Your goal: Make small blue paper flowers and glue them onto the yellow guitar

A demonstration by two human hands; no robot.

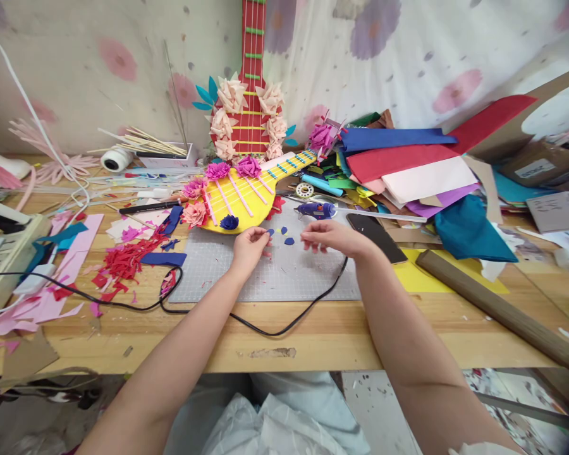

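My left hand (250, 244) hovers over the grey cutting mat (270, 272), fingers pinched on a small dark blue petal piece. My right hand (329, 237) is close beside it, fingers curled together; what they hold is too small to make out. Loose blue petal pieces (289, 241) lie on the mat between the hands. Just beyond them lies a yellow paper guitar (246, 196) trimmed with pink flowers and one blue flower (229, 222). A second, red paper guitar (252, 95) with cream flowers stands against the wall.
A blue glue gun (317, 210) lies behind my right hand; its black cord (265, 328) loops across the table front. A black phone (377, 237), stacked coloured sheets (408, 164), red scraps (128, 259) and a brown cardboard tube (497, 309) surround the mat.
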